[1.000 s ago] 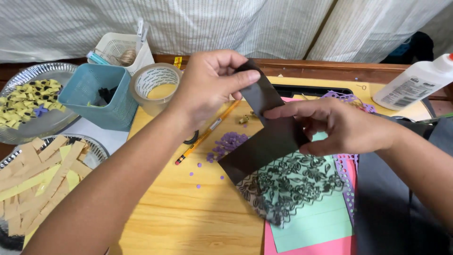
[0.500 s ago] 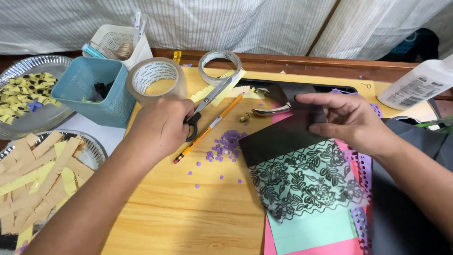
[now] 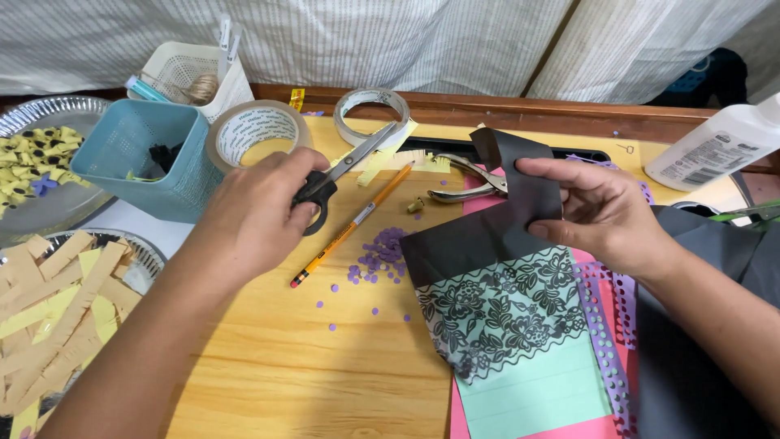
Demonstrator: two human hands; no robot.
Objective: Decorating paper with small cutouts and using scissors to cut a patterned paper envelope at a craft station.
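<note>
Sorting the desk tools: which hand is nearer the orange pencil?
Left. The left hand, gripping the scissors, sits just beside the pencil; the right hand holds black paper farther right.

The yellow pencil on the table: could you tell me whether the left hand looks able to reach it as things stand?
Probably yes. The pencil lies in the open just beside the left hand, with nothing over it, but that hand already grips the scissors, so it would likely have to put them down first.

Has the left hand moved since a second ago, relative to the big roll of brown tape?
Yes. The left hand left the black paper sheet and moved left, nearer the big brown tape roll; it now grips the black-handled scissors.
</note>
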